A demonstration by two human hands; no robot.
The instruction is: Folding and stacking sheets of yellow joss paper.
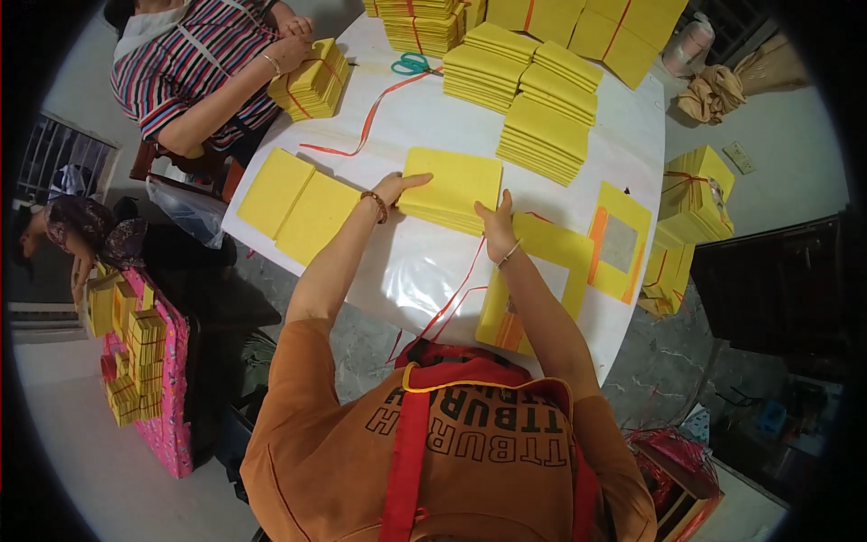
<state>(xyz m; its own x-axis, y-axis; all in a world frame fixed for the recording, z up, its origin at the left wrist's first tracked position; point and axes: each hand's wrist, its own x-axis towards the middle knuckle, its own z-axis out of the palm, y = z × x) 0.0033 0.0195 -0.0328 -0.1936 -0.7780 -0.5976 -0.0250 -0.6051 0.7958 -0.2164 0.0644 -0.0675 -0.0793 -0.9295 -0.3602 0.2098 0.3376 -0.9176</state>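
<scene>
A stack of folded yellow paper (453,181) is held between my two hands over the white table. My left hand (395,187) grips its left side, thumb on the top sheet. At the stack's near right corner, my right hand (498,224) closes on the edge; some of its fingers are hidden. A red ribbon (465,285) runs from below the stack toward my apron. Under my right forearm lies a yellow sheet (564,248) with a pale panel and an orange band. Flat yellow sheets (312,212) lie to the left of my left forearm.
More yellow stacks (542,135) stand beyond my hands. Green-handled scissors (411,64) and a loose red ribbon (368,122) rest on the table (388,117). At the far left, a person in a striped shirt (203,63) handles a tied yellow bundle (313,83).
</scene>
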